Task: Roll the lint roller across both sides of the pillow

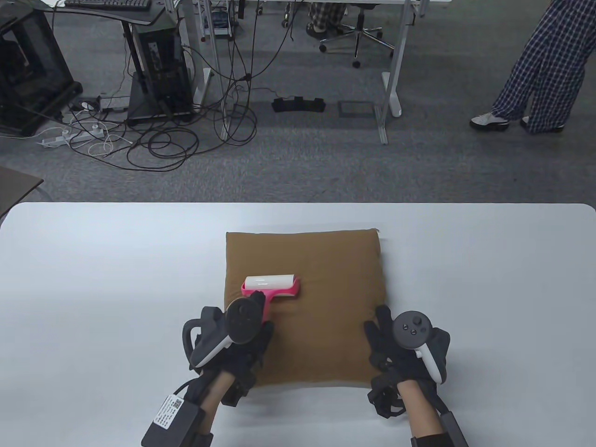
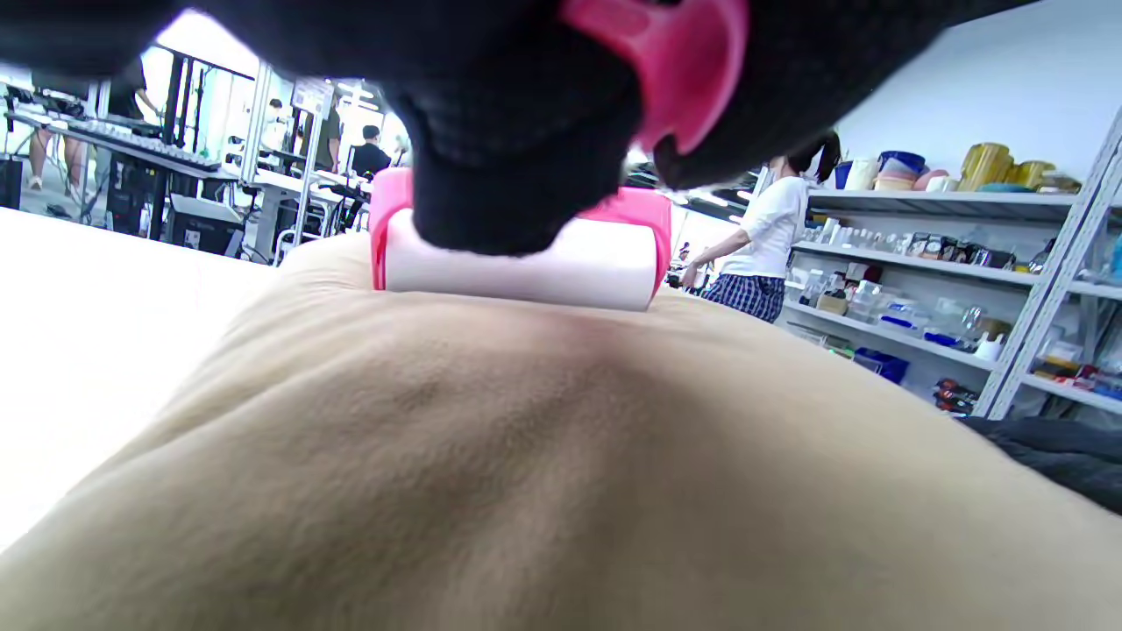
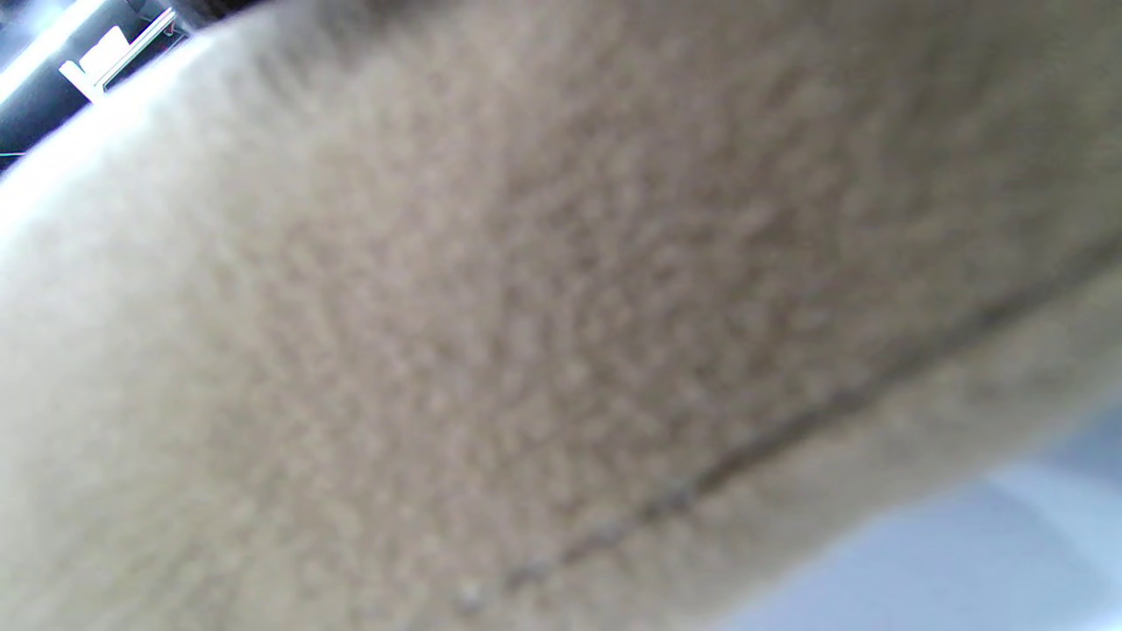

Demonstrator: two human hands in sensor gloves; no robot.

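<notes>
Left hand grips the roller by its pink handle, drum lying crosswise on the pillow, just ahead of the hand, left of centre. Strokes would run along the handle's line, away or back. Right hand rests on the pillow's near right corner; its grip cannot be told. Pillow lies flat mid-desk.
</notes>
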